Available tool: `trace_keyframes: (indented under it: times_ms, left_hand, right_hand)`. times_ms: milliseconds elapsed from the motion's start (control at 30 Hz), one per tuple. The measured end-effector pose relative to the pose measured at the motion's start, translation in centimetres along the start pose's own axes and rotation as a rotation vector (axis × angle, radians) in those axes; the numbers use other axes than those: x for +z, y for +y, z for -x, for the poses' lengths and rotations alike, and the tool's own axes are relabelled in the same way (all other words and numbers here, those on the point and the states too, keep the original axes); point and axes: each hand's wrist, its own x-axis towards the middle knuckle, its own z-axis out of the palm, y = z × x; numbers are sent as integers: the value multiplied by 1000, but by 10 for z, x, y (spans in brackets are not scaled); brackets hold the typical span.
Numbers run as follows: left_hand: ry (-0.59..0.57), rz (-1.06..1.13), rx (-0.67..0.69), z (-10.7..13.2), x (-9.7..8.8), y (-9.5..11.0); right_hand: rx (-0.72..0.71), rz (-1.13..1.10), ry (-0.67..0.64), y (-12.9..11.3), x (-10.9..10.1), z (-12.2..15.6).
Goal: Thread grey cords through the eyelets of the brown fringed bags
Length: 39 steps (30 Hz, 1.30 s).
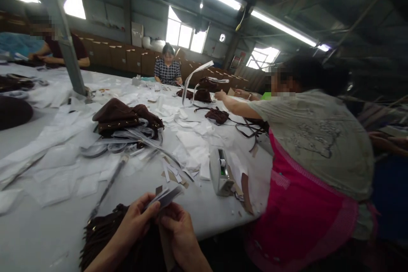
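Near the front edge of the table, my left hand (142, 214) is closed in a pinch on a thin grey-and-white strip (168, 196), possibly plastic or paper. My right hand (178, 223) is closed against the strip's lower end, its fingertips close to the left ones. A flat brown band (165, 242) runs down beside the right palm; whether that hand grips it I cannot tell. Under both forearms lies a dark brown fringed bag (105, 229) with small gold-coloured metal fittings. A strap wrapped in clear film (108, 185) stretches from it across the table.
A tape dispenser (219, 174) stands right of centre. Brown bags (117, 119) are piled beyond my hands, among white wrapping sheets (194, 142). A co-worker in a pink apron (296, 212) leans over the table at right. A metal post (65, 38) rises at left.
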Motion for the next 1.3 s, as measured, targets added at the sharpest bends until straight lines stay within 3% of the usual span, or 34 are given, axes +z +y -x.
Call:
trace_keyframes:
  times_ms: [100,233,433,600,800,900,1067,1167,1300]
  left_hand:
    - [33,29,22,2,-1,3]
    - [-69,20,-4,4,-5,8]
    - [-164,7,-18,0,-11,8]
    - [-167,13,-45,-5,-16,6]
    - [-234,85,-106,-12,-19,2]
    - [-226,182,-139,-13,-21,3]
    - [-238,320,-188,-13,-26,11]
    - [-251,358,-211,-13,-28,17]
    - [-259,406,-248,-14,-29,24]
  right_hand:
    - [87,164,76,7,-10,1]
    - [51,330,111,2,-10,2]
    - [37,267,-13,-10,4,-5]
    - [52,219,163,-5,2,-7]
    - [-96,227,261,-4,2,-2]
    - [-97,256,186,-12,2,4]
    - [78,136,-105,-31,-2,13]
    - [104,109,-242,-38,-4,16]
    - [60,171,-283,-42,-7,20]
